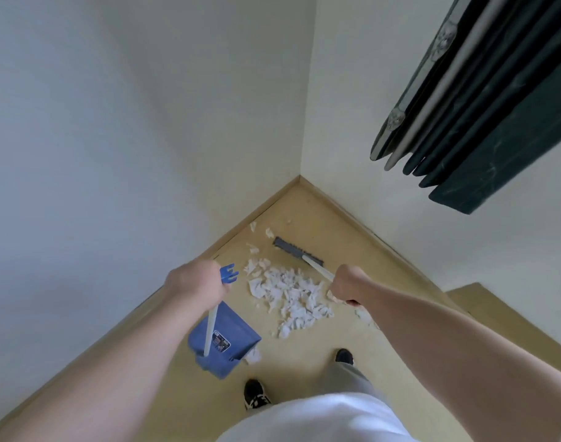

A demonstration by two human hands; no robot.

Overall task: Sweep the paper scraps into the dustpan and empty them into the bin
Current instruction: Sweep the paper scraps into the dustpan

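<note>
The left hand has its fingers curled tight round the top of the dustpan's long white handle, just under its blue clip. The right hand is fisted round the broom handle. The blue dustpan sits on the floor at near left, its mouth apparently facing the pile. The paper scraps lie heaped in the middle, between the pan and the broom head, which rests on the far side of the heap, towards the corner. One scrap lies at the pan's near right edge.

A quick stroke would likely scatter such light paper sideways past the pan. A few stray scraps near the left wall sit outside the broom's line and may be missed. The pan, steadied only from the handle's top, could slide or tilt. No bin is in view.
</note>
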